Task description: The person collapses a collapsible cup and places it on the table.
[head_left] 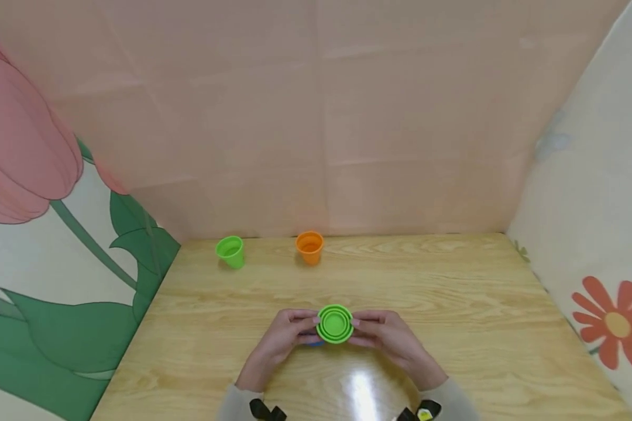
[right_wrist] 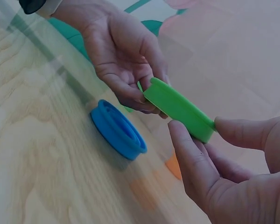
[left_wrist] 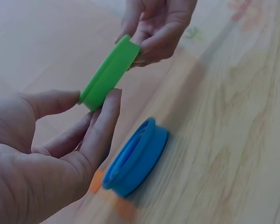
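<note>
The head view is moderately bright, with soft light that seems to fall from above: white glare burns out a patch of the table (head_left: 453, 304) at bottom centre. Faint shadows lie by the green cup (head_left: 230, 252), left of centre, and the orange cup (head_left: 309, 248), mid-frame. The back wall (head_left: 400, 117) looks dull, the right wall (head_left: 584, 199) paler towards the edge. Both wrist views are dimmer, greyish and hazy. There the held cup (left_wrist: 109, 74) keeps fairly clear edges; a soft shadow hugs the blue cup (right_wrist: 115, 130), left of centre in the right wrist view, and the flower (left_wrist: 246, 10) at the left wrist view's upper right is blurred
</note>
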`<state>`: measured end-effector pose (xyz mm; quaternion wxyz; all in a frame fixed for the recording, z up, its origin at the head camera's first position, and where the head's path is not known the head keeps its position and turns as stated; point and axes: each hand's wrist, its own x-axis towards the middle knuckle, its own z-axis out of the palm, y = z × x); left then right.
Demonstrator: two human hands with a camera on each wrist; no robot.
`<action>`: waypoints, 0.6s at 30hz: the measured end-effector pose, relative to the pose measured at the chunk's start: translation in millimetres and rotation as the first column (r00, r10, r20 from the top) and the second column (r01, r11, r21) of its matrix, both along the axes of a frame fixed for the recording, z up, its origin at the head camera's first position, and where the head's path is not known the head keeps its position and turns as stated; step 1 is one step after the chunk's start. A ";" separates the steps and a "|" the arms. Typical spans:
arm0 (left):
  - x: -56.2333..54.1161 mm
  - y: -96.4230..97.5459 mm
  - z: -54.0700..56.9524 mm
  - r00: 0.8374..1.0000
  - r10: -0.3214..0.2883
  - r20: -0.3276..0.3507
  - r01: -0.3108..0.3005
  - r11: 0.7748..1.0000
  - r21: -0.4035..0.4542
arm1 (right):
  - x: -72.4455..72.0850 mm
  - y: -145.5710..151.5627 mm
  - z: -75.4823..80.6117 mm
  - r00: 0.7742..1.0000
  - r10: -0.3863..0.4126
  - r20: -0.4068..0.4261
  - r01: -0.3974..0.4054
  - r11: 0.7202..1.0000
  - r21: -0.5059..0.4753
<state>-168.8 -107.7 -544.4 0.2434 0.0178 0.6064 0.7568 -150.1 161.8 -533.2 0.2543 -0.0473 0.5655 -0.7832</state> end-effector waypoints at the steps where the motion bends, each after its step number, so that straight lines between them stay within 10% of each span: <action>1: -0.3 -3.0 0.1 1.000 0.001 -0.004 -0.001 1.000 0.000 | -1.1 -3.1 0.4 1.000 0.002 0.002 -0.002 1.000 0.001; 18: 7.8 -75.9 0.0 0.999 0.034 0.005 -0.033 0.998 -0.058 | -3.4 -79.7 -3.5 1.000 -0.006 0.008 0.006 1.000 -0.008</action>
